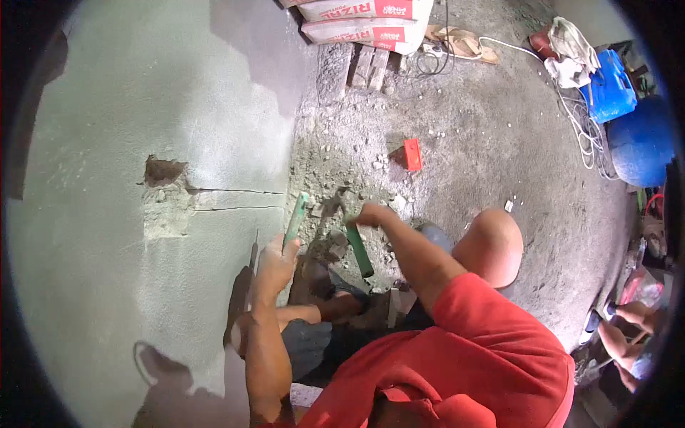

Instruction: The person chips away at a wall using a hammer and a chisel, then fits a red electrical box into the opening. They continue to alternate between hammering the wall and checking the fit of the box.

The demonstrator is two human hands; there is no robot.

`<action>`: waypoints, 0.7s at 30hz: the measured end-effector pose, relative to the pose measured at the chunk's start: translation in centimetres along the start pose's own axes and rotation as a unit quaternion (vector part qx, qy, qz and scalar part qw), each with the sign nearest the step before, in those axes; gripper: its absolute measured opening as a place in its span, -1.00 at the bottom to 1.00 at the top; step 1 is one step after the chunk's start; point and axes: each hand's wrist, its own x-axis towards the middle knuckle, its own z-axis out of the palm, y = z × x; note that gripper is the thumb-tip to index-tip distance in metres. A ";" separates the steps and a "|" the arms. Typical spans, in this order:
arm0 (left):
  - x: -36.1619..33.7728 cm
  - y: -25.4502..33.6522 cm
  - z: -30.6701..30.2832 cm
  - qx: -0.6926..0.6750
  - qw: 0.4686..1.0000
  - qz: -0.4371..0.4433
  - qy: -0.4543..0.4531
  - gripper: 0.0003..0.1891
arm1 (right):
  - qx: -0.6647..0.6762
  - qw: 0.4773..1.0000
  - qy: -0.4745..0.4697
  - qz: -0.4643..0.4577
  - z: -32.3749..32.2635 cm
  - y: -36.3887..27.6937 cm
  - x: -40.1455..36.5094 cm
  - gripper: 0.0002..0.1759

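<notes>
My left hand (278, 258) is closed around a light-green bar-shaped tool (297, 214) with a small hole near its upper end; I cannot tell what kind it is. It is beside the foot of the grey wall (107, 235). My right hand (372, 214) grips a hammer (359, 250) high on its shaft. Its green handle points down toward my legs, and the dark head end overlaps the rubble (321, 171). Left of my hands, the wall has a rough square hole (164, 171) and two parallel grooves (239, 200) running to the floor edge.
A red utility box (412, 155) lies on the dusty floor. Stacked cement bags (364, 32) sit beyond, by wood pieces (369, 68). At right are a blue jerrycan (611, 87), a blue barrel (642, 143), loose cable (589, 135) and another person's legs (621, 342).
</notes>
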 end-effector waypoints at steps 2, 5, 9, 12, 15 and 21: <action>0.1 0.6 0.2 0.050 0.998 0.014 0.024 -0.54 | -0.036 0.957 0.287 0.009 2.2 10.0 14.7 -0.66; -0.2 1.2 -0.6 0.096 0.993 0.022 0.069 -0.56 | 0.192 0.883 0.386 0.187 -8.9 8.9 6.6 -0.54; 0.3 0.4 -1.8 0.055 0.998 -0.010 0.035 -0.57 | 0.150 0.882 0.408 0.182 -5.9 16.9 11.6 -0.38; 0.6 -0.7 -1.4 0.096 0.993 0.026 0.070 -0.57 | 0.115 0.866 0.460 0.158 -3.3 15.7 11.0 -0.40; 0.0 -1.0 -1.7 0.100 0.992 0.024 0.073 -0.58 | 0.036 0.871 0.480 0.096 -2.2 13.1 11.2 -0.41; -0.2 -1.8 -2.0 0.108 0.987 0.025 0.116 -0.55 | 0.708 0.651 0.217 -0.170 -7.2 -7.1 1.1 -0.62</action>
